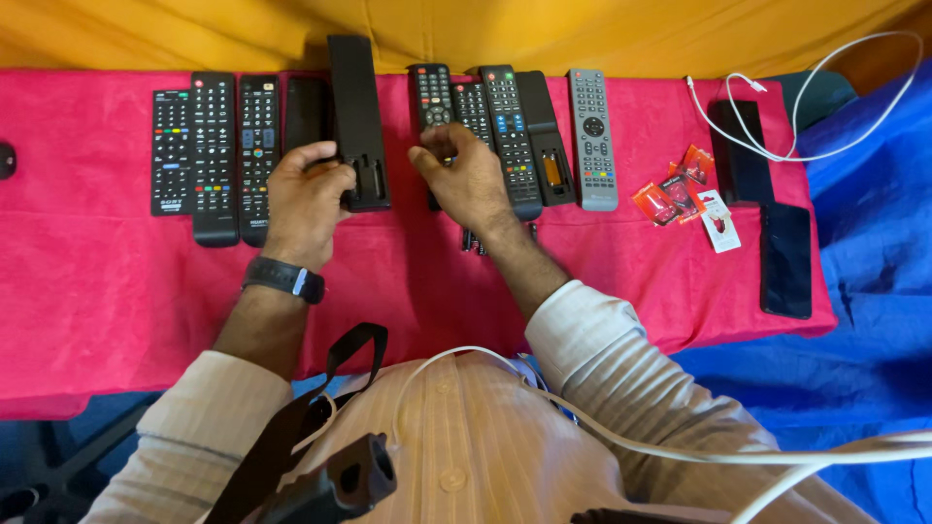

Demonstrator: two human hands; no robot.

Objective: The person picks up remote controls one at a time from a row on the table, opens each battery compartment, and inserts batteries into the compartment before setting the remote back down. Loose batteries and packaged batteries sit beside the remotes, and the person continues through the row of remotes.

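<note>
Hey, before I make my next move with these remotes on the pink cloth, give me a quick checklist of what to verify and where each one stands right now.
1. Left hand has the face-down remote steady: ok, fingers rest at its lower end.
2. That remote's battery bay is open: ok, the slot shows by the fingers.
3. Right hand has a sure hold on the black remote: cannot tell, the hand covers its lower part.
4. Loose batteries within reach: ok, small dark cylinders lie just below the right hand.
5. Red battery packs stay clear of the hands: ok, off to the right.
</note>
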